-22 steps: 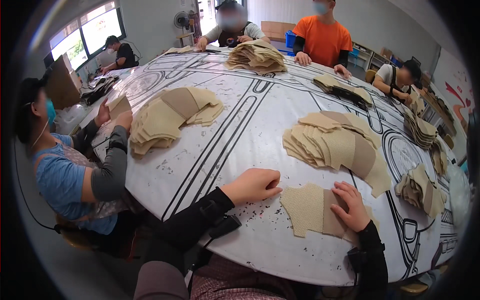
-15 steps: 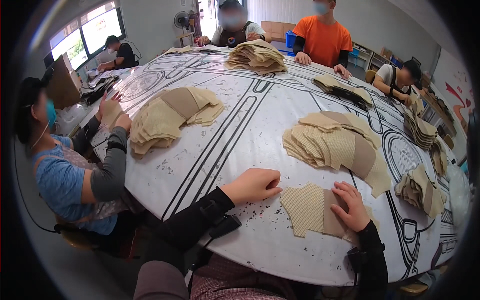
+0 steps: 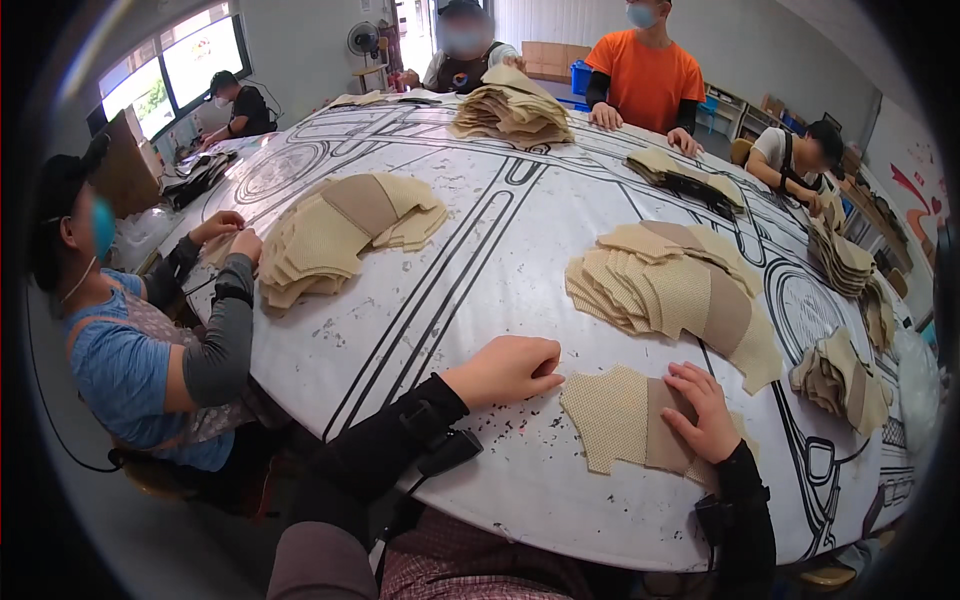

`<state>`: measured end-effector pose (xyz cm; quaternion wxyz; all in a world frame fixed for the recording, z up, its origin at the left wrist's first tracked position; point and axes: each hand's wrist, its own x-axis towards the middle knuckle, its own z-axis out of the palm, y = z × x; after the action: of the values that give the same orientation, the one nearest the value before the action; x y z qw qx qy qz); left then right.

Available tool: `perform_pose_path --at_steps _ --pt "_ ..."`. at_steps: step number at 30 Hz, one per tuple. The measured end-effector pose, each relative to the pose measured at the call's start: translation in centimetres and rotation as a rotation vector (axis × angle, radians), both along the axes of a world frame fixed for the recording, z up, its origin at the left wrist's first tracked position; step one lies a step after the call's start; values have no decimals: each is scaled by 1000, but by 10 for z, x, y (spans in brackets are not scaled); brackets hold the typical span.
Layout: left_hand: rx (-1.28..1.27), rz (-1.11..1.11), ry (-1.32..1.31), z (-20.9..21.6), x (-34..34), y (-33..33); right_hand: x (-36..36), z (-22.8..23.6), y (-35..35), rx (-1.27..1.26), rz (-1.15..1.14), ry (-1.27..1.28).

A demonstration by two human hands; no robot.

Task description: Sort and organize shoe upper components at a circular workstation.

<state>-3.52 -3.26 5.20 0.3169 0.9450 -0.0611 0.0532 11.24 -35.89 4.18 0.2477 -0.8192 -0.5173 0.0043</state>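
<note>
One mesh-textured panel [image 3: 608,415], four o'clock | right hand [image 3: 705,415] atop, fingers apart | left hand [image 3: 505,370] curled together | I'd press evenly

A dark, round, caged fan [image 3: 364,40] stands left of the blue plastic crate [image 3: 581,78]; a person in orange [image 3: 648,85] stands right.

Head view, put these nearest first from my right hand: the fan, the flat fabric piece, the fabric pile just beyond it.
1. Flat fabric piece, under your right hand.
2. Fabric pile, just beyond it.
3. Fan, at the back left of the room.
</note>
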Motion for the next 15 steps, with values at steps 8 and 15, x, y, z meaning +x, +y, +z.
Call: perform_pose_path --at_steps 8,15 --pt "1 1 -2 1 0 0 -1 3 0 -3 -4 4" --pt "13 -3 -29 -2 0 0 0 1 0 6 -1 -6"
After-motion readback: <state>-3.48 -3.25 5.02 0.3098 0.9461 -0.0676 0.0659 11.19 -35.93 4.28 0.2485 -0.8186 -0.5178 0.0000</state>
